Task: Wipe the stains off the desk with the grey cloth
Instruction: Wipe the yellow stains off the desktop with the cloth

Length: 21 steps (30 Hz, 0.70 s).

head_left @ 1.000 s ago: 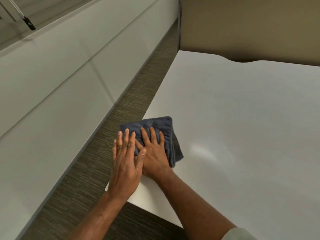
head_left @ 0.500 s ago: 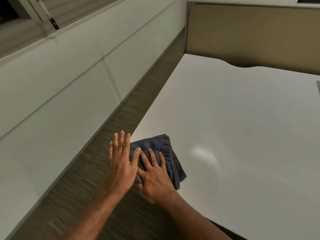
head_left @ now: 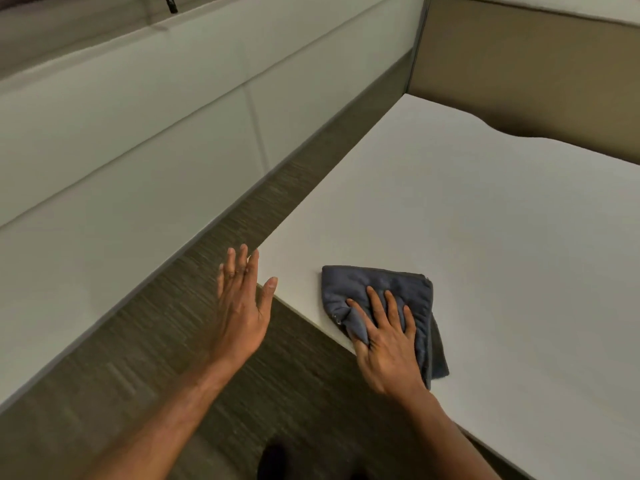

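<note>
The folded grey cloth lies on the white desk near its front left corner. My right hand presses flat on the cloth's near half, fingers spread and straight, with a fold of cloth bunched up at the thumb side. My left hand is open beside the desk's left corner, fingers straight, thumb tip over the edge, apart from the cloth. I can make out no stains on the desk surface.
A beige partition stands along the desk's far edge. Striped grey carpet runs between the desk and a long white wall panel on the left. A dark shape, maybe a shoe, shows at the bottom.
My right hand has slid the cloth to the right, away from the desk's corner. My left hand has come off the cloth and stays by the corner.
</note>
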{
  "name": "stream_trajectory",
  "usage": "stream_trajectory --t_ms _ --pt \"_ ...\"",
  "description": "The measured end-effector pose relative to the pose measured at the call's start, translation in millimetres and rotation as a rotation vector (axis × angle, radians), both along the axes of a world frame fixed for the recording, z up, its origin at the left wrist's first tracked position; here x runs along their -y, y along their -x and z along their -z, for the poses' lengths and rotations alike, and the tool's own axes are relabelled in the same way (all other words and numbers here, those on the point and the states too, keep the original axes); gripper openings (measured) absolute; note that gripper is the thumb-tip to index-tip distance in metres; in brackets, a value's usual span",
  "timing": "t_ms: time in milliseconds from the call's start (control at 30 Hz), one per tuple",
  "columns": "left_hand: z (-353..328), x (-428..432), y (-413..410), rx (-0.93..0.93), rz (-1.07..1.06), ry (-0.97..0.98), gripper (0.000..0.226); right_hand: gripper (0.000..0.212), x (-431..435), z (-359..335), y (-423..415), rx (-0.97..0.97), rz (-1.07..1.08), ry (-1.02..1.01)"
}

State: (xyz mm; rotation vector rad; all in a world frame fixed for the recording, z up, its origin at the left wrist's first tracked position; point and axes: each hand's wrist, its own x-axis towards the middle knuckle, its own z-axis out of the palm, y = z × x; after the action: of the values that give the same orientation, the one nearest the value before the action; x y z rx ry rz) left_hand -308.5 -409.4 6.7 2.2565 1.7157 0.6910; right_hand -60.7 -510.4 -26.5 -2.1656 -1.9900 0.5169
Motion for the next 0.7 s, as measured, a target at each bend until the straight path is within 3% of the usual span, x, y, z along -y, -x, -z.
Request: stream_trajectory --t_ms 500,700 --pt "8.4 82.4 1.8 -0.120 0.036 -0.002 0.072 0.064 61.5 3.4 -28.7 0.008 0.060 -0.043" --pt "23.6 110.0 14.4 -0.111 0.051 -0.017 0.071 0.060 73.2 -8.2 -24.9 -0.114 0.106 -0.023"
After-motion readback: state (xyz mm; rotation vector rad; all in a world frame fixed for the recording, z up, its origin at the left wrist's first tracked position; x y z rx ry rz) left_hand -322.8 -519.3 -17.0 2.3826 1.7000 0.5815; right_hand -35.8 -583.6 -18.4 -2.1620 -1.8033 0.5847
